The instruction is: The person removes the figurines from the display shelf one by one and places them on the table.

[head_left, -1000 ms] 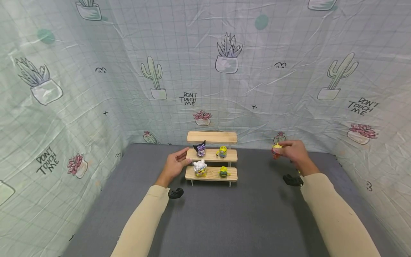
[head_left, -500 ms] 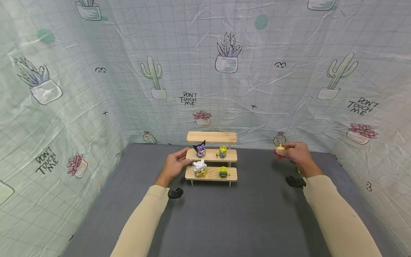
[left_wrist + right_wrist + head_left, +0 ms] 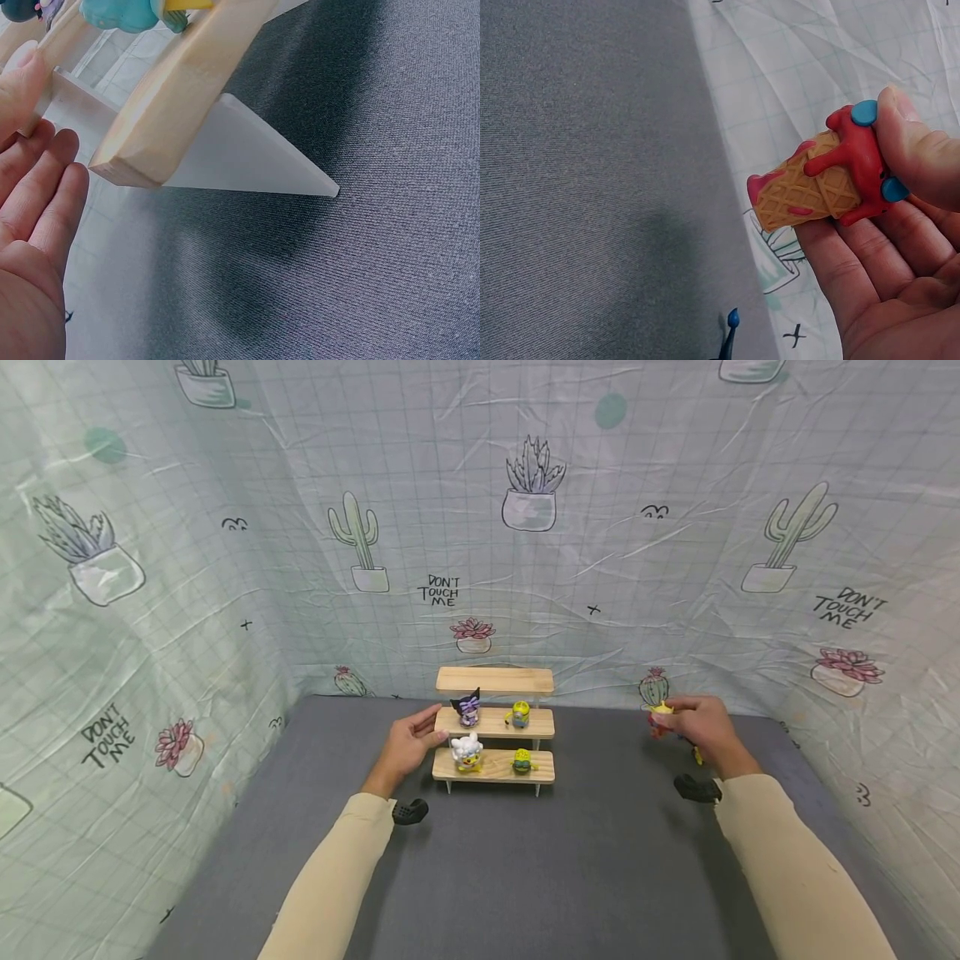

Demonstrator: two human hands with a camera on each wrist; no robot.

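A three-tier wooden display stand (image 3: 495,722) stands at the back of the table. My left hand (image 3: 410,746) pinches the left end of its middle board, thumb in front and index finger behind. In the right wrist view, my right hand (image 3: 900,262) holds a toy ice cream cone (image 3: 817,180) with red drips and blue dots, above the table at the right. On the middle board sit a black-and-purple figurine (image 3: 468,708) and a yellow-and-grey figurine (image 3: 519,715). The lower board bears a white-hooded figurine (image 3: 467,752) and a yellow-green figurine (image 3: 522,762).
A small yellow item (image 3: 698,756) lies partly hidden behind my right hand. A blue-tipped dark piece (image 3: 733,319) shows at the bottom of the right wrist view. Printed cloth (image 3: 585,568) hangs round the back and sides of the grey table (image 3: 540,868).
My right hand has moved right and slightly nearer with the toy ice cream cone, and more of the yellow item behind it shows. The left hand keeps its place on the stand.
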